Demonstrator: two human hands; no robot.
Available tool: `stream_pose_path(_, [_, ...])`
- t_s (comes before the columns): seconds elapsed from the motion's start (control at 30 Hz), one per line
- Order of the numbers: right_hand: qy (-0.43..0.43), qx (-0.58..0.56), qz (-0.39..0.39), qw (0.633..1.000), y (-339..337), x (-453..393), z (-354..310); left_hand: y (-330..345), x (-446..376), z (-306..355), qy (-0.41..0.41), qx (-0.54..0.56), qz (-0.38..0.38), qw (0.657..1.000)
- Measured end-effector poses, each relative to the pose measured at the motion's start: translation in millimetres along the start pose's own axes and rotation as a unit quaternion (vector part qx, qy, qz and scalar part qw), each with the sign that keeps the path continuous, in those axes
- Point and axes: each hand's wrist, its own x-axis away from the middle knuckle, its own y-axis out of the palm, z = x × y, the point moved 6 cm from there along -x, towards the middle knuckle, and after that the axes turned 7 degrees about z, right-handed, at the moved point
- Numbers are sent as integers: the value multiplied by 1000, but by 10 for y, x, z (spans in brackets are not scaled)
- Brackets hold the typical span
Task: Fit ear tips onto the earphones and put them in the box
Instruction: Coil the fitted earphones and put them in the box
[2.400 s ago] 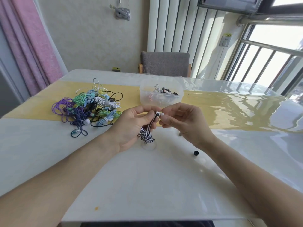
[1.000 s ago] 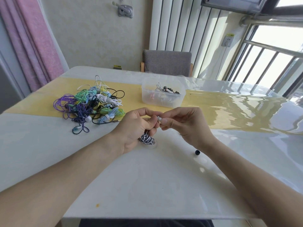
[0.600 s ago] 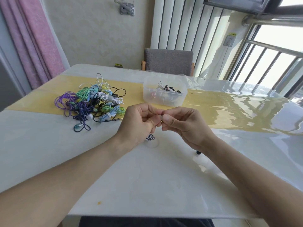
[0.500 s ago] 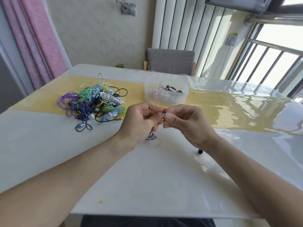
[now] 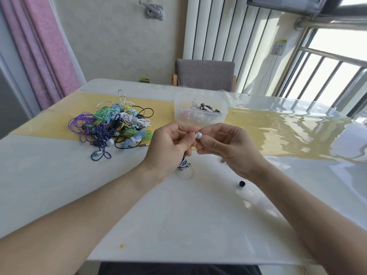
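Observation:
My left hand [image 5: 170, 144] grips a black-and-white striped earphone; its bundled cord [image 5: 183, 163] hangs below the fist, just above the table. My right hand [image 5: 226, 144] pinches a small white ear tip [image 5: 199, 135] between thumb and forefinger, right at the left hand's fingertips. Whether the tip sits on the earbud I cannot tell. A clear plastic box [image 5: 200, 116] holding a few earphones stands just behind the hands. A loose black ear tip [image 5: 241, 183] lies on the table under my right forearm.
A tangled pile of coloured earphones [image 5: 115, 126] lies on the yellow runner at the left. The white table [image 5: 178, 225] has a glossy cover. A grey chair [image 5: 204, 75] stands at the far edge; a pink curtain hangs at the left.
Both hands have stayed together in front of the box. The white ear tip now shows between the fingertips, and the striped cord hangs lower below my left fist.

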Motion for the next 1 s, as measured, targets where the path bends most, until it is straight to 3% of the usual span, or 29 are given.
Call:
stream_pose_path(0.2, [-52,55,32,997,-9,4,-59,-15,-5,21,38,-38,-2,999])
stream_pose_path(0.4, [-8,-11,32,999,-45,-12,-27,-40,-18,6,-8,7,19,1000])
stream_pose_path(1.0, [-4,35,3,999,-7,26,-17,16,28,-26,-28,-1,-28,999])
